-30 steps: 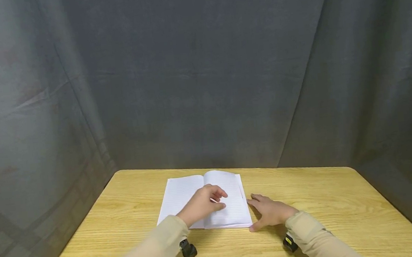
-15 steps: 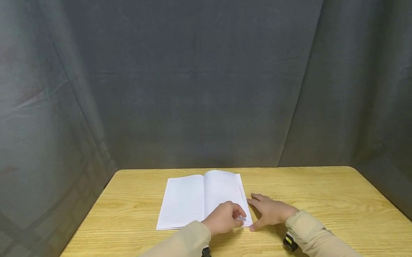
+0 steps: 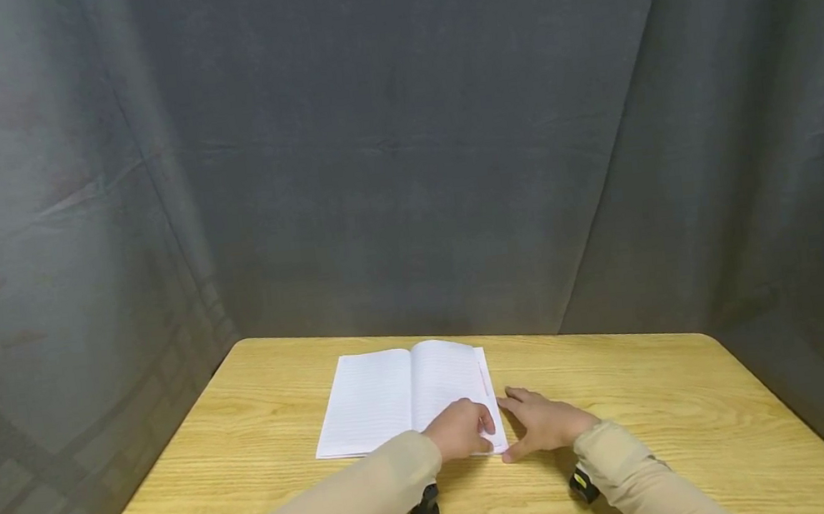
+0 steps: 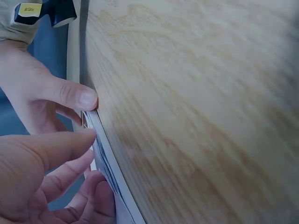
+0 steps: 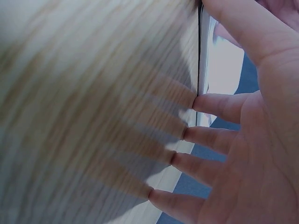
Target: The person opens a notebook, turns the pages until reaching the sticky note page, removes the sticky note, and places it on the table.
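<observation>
An open notebook (image 3: 377, 399) with white ruled pages lies on the wooden table, its right-hand page bulging at the top. My left hand (image 3: 457, 431) is over the notebook's lower right corner, fingers bent. In the left wrist view, the left thumb (image 4: 77, 142) reaches the edges of the stacked pages (image 4: 111, 168), and a gap shows between thumb and index finger. Just right of the notebook, my right hand (image 3: 544, 425) rests with its fingers spread. Its fingertips touch the table along the notebook's side, and its thumb lies at the same lower right corner.
The pale wooden table (image 3: 645, 392) has rounded far corners. Dark grey cloth (image 3: 387, 167) hangs behind it and on both sides. Each wrist carries a small black camera, such as the one under the left sleeve (image 3: 425, 505).
My left hand has moved from above the middle of the right-hand page, rightward and toward me, to the lower right corner. My right hand has stayed in place.
</observation>
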### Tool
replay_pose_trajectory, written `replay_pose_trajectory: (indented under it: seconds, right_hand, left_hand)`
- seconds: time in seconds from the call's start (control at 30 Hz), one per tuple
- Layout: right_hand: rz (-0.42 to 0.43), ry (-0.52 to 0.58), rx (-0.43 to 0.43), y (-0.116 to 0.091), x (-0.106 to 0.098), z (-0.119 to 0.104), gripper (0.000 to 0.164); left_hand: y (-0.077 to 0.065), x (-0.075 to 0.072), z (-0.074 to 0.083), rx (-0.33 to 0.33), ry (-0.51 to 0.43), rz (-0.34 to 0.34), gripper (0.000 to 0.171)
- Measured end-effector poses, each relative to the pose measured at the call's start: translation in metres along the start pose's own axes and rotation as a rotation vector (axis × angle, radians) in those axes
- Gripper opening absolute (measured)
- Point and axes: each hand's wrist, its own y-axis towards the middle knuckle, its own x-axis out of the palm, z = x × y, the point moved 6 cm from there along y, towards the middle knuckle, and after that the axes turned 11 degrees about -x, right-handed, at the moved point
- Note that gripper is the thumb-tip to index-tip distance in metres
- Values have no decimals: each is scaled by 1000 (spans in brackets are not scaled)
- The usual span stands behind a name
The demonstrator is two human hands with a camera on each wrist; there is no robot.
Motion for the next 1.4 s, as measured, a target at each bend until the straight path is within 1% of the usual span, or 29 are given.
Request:
replay_pose_trajectory:
  seconds: [0.1,0.27,0.37,0.47,0.6,0.67,0.73,0.9,1.03,1.13,1.23,1.4]
  right_hand:
    - [-3,3,4,-1,0,-1,95]
    - [-3,3,0,-1,1,-1,95]
    - [-1,1,-3,-1,1,-1,95]
    - [-2,3,0,-1,1,-2,95]
    - [-3,2,8,-2,1,-2,95]
    - [-2,-4,9,-1,0,-2,95]
    - [-2,-10,12,-1,0,-2,95]
    - [-2,-12,18,-1,0,-1,96]
    - [-8,-6,22,-1,0,-1,96]
    - [-10,-3,22,-1,0,-1,96]
    - [-8,1,24,-1,0,-1,96]
    - [-14,-1,23,0,0,-1,97]
  left_hand:
    - [1,1,0,-6,20,1,17]
    - [1,0,-1,-9,3,-2,9]
    - [1,-2,-1,1,-14,17,7]
    - [1,-3,-2,18,-20,34,16]
    - [1,-3,-3,37,-25,29,33]
    - [2,-2,-3,32,-23,25,34]
    - [3,-3,-4,24,-12,33,31]
    - [5,-3,-6,-10,-35,40,16]
    - [5,-4,-7,-19,-36,52,14]
    - [5,-6,-8,-16,-56,62,15]
    - [4,-12,-9,-4,-100,75,15]
    - [-1,-28,-10,23,-178,115,14]
